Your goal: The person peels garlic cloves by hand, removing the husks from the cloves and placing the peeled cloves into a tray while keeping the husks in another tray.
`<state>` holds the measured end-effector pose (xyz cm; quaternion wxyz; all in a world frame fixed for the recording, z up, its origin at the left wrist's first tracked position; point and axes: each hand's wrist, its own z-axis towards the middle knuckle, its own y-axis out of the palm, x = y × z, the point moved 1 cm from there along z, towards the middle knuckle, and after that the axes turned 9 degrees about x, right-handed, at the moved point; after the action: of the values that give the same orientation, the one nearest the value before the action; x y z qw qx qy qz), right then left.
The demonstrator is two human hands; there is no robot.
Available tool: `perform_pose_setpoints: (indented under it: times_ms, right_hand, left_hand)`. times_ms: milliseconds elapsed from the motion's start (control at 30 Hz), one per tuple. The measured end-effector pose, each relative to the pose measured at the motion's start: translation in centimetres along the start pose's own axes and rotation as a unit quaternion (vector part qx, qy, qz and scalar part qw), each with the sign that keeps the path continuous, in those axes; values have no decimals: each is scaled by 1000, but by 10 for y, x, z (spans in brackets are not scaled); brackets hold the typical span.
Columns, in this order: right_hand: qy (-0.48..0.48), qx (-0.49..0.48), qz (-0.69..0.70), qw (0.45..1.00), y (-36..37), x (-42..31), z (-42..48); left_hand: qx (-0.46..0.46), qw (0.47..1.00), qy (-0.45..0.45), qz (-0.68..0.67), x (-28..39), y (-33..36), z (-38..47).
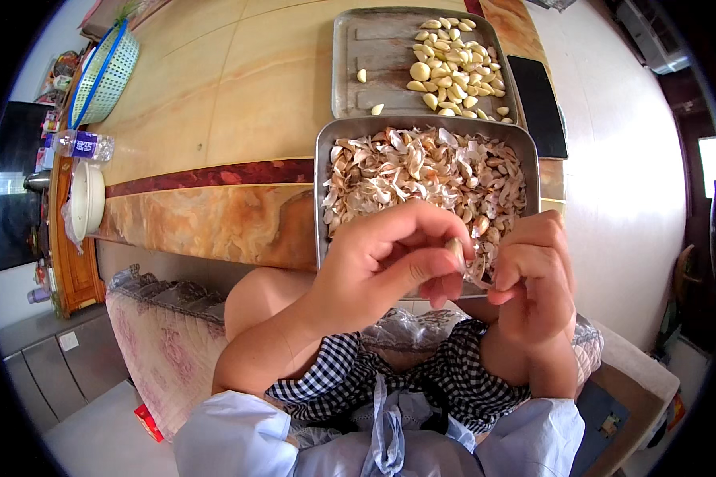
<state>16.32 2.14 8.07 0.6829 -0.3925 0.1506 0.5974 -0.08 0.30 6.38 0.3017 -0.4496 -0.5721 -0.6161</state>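
Note:
Between the thumb and fingers of my left hand (394,262) is a garlic clove (457,253), held over the near part of a metal tray (320,179). My right hand (534,274) is just right of it, thumb and forefinger pinched on a thin strip of garlic skin (478,280) that reaches toward the clove. Loose garlic skins (414,158) and unpeeled cloves fill this tray. Behind it, a second metal tray (376,45) holds a pile of peeled garlic cloves (453,65), mostly at its right side, with a couple lying apart at the left.
Right of the trays lies a flat black object (536,104). At the marble-patterned table's (262,77) left end are a plastic basket (106,77) with a blue rim, a plastic bottle (86,145) on its side and a white bowl (89,200). A quilted seat cover (161,352) is below.

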Motion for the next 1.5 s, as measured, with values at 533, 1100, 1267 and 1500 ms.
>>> perform_pose_setpoints:
  times_ms: [533, 1100, 1267, 1500]
  right_hand:
    - [-26, 16, 19, 999, 4, -4, 7]
    - [-80, 54, -1, 995, 9, 8, -1]
    - [-79, 60, -4, 995, 4, 4, 3]
    - [-98, -9, -12, 995, 7, 8, 5]
  left_hand:
    - [15, 999, 18, -22, -2, 4, -3]
    - [32, 995, -39, -82, -4, 5, -5]
    - [-2, 993, -81, -81, 2, 4, -5]
    - [-10, 989, -118, -87, 0, 3, -4]
